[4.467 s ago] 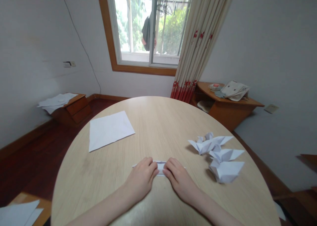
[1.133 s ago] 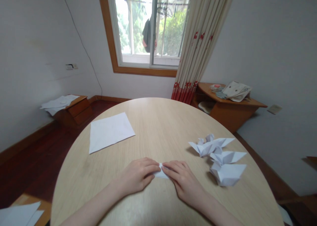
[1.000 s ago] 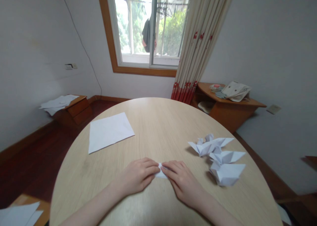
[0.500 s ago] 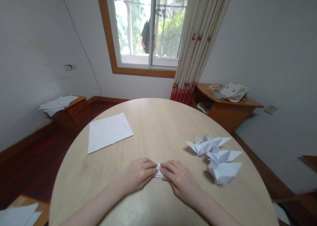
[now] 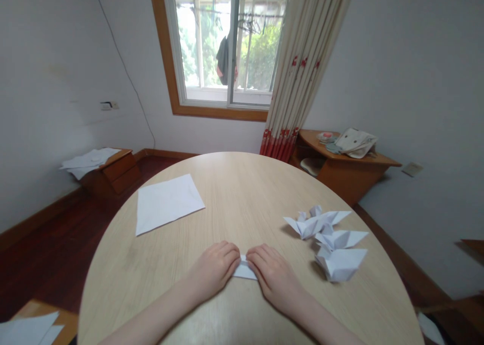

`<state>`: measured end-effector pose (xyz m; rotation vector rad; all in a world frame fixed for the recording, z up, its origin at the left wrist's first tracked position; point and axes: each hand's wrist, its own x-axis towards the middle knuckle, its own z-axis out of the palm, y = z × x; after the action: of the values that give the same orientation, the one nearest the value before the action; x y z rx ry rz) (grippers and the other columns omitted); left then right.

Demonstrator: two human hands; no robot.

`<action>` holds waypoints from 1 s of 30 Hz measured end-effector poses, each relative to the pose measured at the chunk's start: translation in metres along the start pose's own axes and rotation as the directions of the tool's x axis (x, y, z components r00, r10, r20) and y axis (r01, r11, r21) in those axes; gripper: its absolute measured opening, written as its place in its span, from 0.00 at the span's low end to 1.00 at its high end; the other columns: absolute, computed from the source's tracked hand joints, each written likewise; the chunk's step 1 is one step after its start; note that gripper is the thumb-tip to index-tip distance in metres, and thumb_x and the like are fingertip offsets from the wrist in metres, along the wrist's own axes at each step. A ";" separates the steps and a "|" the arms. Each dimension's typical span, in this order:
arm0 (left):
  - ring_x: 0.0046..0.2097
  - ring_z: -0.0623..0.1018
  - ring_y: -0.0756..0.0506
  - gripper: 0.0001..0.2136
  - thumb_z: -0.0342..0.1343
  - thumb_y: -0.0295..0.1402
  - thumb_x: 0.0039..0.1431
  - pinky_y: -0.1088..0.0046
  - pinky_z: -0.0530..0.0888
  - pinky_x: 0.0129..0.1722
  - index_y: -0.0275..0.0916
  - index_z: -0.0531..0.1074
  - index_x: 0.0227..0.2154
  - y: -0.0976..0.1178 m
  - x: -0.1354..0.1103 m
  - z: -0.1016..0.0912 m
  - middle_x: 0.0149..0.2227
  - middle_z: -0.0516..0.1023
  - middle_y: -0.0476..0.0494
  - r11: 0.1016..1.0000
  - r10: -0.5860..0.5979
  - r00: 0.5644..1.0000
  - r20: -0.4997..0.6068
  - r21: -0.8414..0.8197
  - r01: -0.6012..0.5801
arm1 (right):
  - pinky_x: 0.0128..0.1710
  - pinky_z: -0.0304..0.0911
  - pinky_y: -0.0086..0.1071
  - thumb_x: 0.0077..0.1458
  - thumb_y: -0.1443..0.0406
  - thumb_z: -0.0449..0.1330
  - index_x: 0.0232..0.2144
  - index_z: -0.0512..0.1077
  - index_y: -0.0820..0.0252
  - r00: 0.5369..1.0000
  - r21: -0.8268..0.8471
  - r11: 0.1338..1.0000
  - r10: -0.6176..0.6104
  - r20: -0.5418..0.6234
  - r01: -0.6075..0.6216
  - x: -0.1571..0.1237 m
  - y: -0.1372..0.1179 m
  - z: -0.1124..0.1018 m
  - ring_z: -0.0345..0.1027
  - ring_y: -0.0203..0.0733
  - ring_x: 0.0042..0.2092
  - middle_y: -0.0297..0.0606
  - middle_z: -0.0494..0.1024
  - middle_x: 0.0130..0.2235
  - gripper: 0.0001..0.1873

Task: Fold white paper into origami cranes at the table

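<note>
A small folded piece of white paper [image 5: 245,271] lies near the front of the round table [image 5: 242,183], between my two hands. My left hand [image 5: 219,265] has its fingers curled over the paper's left end. At the right end, my right hand [image 5: 270,269] grips it the same way, fingers bent together. Both hands rest low on the tabletop, and their thumbs are mostly hidden. Over to the right stand several folded white paper figures [image 5: 340,263] with pointed wings, close together. A flat white sheet of paper [image 5: 169,204] lies at the left.
Beyond the table, a wooden cabinet [image 5: 121,176] with papers on it stands at the left wall. A corner shelf [image 5: 348,171] holding a cloth bag [image 5: 357,143] is at the right. More white sheets [image 5: 28,330] lie at the lower left, below the table's edge.
My fingers have curled in more, and more of the folded paper shows on the near side between my hands. The sheet and the paper figures have not moved.
</note>
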<state>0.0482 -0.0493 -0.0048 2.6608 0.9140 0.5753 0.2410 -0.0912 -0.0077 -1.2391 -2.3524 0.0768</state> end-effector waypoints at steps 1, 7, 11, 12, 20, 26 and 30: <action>0.40 0.75 0.45 0.11 0.44 0.27 0.67 0.69 0.72 0.41 0.36 0.72 0.36 0.000 0.000 0.001 0.38 0.76 0.43 1.000 -0.024 1.000 -0.010 -0.021 0.023 | 0.37 0.63 0.38 0.64 0.71 0.44 0.36 0.67 0.61 1.000 0.002 1.000 0.009 -0.006 -0.009 0.000 0.000 0.001 0.66 0.45 0.38 0.43 0.74 0.36 0.12; 0.40 0.76 0.47 0.09 0.46 0.29 0.66 0.74 0.72 0.41 0.38 0.72 0.35 -0.002 -0.002 0.003 0.38 0.77 0.45 0.978 -0.099 0.995 -0.034 -0.186 0.091 | 0.36 0.64 0.37 0.64 0.70 0.45 0.35 0.66 0.60 0.995 0.110 0.991 0.088 -0.055 -0.082 -0.001 0.000 0.006 0.66 0.44 0.36 0.41 0.73 0.33 0.10; 0.40 0.76 0.47 0.06 0.49 0.29 0.65 0.74 0.72 0.41 0.38 0.71 0.35 -0.001 -0.002 0.002 0.37 0.76 0.46 0.965 -0.123 0.991 -0.046 -0.238 0.109 | 0.34 0.64 0.36 0.63 0.70 0.47 0.33 0.64 0.59 0.987 0.178 0.975 0.147 -0.062 -0.134 -0.002 0.001 0.008 0.67 0.44 0.35 0.40 0.72 0.33 0.08; 0.40 0.76 0.47 0.06 0.50 0.29 0.64 0.74 0.72 0.41 0.38 0.71 0.34 -0.001 -0.002 0.002 0.37 0.76 0.46 0.965 -0.116 0.992 -0.047 -0.242 0.102 | 0.34 0.64 0.36 0.63 0.71 0.47 0.33 0.64 0.59 0.988 0.179 0.975 0.144 -0.053 -0.133 -0.002 0.001 0.008 0.66 0.44 0.36 0.40 0.72 0.33 0.09; 0.40 0.73 0.46 0.06 0.54 0.29 0.61 0.71 0.71 0.42 0.38 0.74 0.30 0.000 -0.003 0.006 0.36 0.74 0.44 0.970 -0.065 0.995 -0.078 -0.238 0.045 | 0.41 0.63 0.40 0.64 0.71 0.45 0.35 0.65 0.59 0.994 0.189 0.978 0.084 0.063 -0.094 -0.002 -0.004 0.003 0.64 0.45 0.41 0.41 0.70 0.38 0.10; 0.40 0.72 0.46 0.07 0.52 0.27 0.62 0.70 0.69 0.42 0.37 0.73 0.30 0.003 -0.002 0.007 0.36 0.71 0.45 0.948 -0.169 0.985 -0.036 -0.278 0.153 | 0.41 0.63 0.38 0.64 0.71 0.48 0.34 0.67 0.58 0.985 0.183 0.968 0.160 0.066 -0.170 -0.001 -0.004 0.007 0.64 0.44 0.41 0.39 0.70 0.37 0.10; 0.40 0.71 0.44 0.08 0.50 0.26 0.63 0.68 0.68 0.40 0.37 0.71 0.29 0.002 -0.001 0.013 0.36 0.71 0.44 0.966 -0.169 0.984 -0.051 -0.208 0.155 | 0.37 0.62 0.35 0.62 0.73 0.50 0.30 0.67 0.59 0.984 0.059 0.982 0.177 0.032 -0.179 -0.001 -0.001 0.018 0.64 0.43 0.38 0.39 0.70 0.35 0.10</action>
<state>0.0542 -0.0534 -0.0158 2.3718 1.0221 0.6851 0.2331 -0.0895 -0.0237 -1.4229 -2.2387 0.2245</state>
